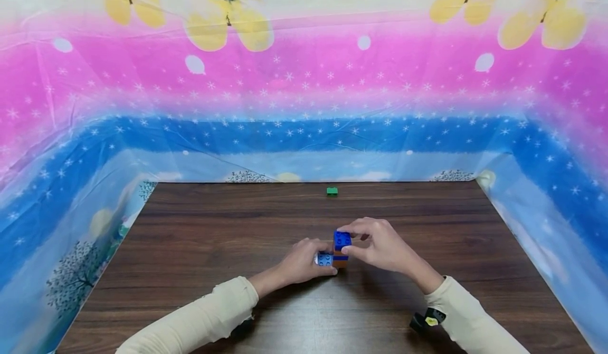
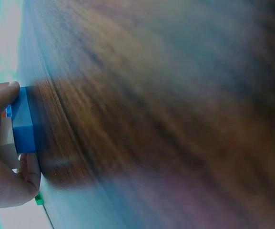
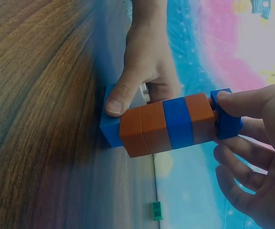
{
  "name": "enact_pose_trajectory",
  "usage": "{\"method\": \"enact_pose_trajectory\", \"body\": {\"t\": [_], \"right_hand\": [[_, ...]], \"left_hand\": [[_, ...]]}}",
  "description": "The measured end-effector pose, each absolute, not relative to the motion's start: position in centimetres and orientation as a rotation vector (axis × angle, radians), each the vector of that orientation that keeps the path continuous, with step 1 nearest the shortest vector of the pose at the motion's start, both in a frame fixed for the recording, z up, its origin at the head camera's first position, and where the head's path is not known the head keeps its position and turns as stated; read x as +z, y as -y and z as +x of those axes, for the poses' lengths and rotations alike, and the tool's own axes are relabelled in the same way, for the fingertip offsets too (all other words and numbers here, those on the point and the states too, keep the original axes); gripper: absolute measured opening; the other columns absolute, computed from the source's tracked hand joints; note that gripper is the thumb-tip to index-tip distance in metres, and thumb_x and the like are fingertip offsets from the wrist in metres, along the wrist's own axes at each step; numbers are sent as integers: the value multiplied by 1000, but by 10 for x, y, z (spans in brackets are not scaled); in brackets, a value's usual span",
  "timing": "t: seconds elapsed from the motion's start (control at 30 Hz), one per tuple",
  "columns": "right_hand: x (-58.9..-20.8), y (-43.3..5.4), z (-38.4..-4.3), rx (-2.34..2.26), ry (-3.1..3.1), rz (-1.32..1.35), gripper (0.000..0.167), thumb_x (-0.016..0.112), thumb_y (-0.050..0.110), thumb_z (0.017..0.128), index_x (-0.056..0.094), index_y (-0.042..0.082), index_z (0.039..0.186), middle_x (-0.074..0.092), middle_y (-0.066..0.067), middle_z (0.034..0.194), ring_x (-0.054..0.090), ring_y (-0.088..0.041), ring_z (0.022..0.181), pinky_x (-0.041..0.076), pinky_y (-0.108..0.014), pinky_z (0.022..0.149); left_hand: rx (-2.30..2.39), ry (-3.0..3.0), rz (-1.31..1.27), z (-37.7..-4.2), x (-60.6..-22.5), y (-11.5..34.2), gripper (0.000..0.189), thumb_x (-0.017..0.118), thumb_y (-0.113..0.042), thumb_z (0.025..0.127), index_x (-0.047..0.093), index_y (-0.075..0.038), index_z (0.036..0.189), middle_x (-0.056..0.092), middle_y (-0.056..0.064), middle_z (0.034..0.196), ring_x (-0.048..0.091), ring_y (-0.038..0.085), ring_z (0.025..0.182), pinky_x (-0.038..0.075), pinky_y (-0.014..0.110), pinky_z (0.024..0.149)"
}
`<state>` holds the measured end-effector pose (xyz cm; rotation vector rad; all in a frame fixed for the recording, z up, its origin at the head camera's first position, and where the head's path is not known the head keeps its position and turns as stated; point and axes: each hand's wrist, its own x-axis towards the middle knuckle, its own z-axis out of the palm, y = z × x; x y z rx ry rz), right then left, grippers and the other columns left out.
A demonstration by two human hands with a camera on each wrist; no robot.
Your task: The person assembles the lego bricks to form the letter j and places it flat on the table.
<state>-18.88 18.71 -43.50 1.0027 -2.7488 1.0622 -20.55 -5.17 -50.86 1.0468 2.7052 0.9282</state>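
Note:
A small tower of orange bricks (image 3: 155,128) with one blue brick (image 3: 178,123) among them rises from a blue base brick (image 2: 23,121). Beside the tower, a white brick (image 2: 5,143) sits on that base. My left hand (image 1: 299,263) grips the base low down, its thumb along the side next to the tower. At the tower's top, my right hand (image 1: 382,244) pinches a dark blue brick (image 1: 342,238) between thumb and fingers. In the right wrist view a narrow gap with studs shows between this brick and the orange one below.
Near the far edge of the brown wooden table (image 1: 214,222) lies a green brick (image 1: 332,191). A printed cloth (image 1: 304,132) hangs behind and along both sides of the table. A black strap-like device (image 1: 427,319) is at my right sleeve.

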Motion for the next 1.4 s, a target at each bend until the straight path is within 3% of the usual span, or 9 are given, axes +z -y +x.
{"method": "enact_pose_trajectory", "body": {"t": [0.2, 0.47, 0.8, 1.0, 1.4], "right_hand": [[-432, -186, -189, 1031, 2760, 999, 41, 77, 34, 93, 71, 15, 129, 72, -1, 116, 68, -20, 97, 57, -34, 76], [-434, -185, -191, 1057, 2756, 999, 40, 75, 34, 95, 71, 15, 130, 72, 0, 114, 69, -17, 97, 56, -29, 76], [-433, -186, -186, 1054, 2747, 979, 39, 78, 29, 92, 71, 15, 128, 73, -2, 116, 70, -23, 99, 58, -41, 78], [-431, -186, -185, 1025, 2753, 966, 40, 80, 28, 91, 72, 14, 128, 73, 0, 114, 68, -18, 97, 58, -41, 78], [-430, -187, -188, 963, 2755, 1020, 40, 80, 29, 91, 73, 14, 127, 73, 1, 115, 67, -17, 100, 57, -30, 77]], "left_hand": [[935, -2695, 1062, -206, -507, 51, 37, 80, -39, 89, 73, -17, 119, 75, -6, 104, 60, 2, 85, 47, 28, 80], [939, -2697, 1043, -205, -504, 52, 32, 81, -39, 89, 74, -18, 112, 72, -9, 97, 55, 2, 77, 44, 27, 74], [938, -2690, 1032, -205, -507, 52, 37, 80, -40, 89, 74, -17, 118, 74, -8, 104, 58, 2, 84, 46, 28, 80], [942, -2695, 1041, -205, -508, 52, 39, 81, -40, 88, 73, -17, 119, 74, -7, 106, 59, 2, 86, 47, 28, 81], [942, -2682, 1049, -205, -507, 52, 39, 80, -40, 89, 73, -18, 121, 75, -7, 107, 61, 2, 88, 48, 30, 84]]}}
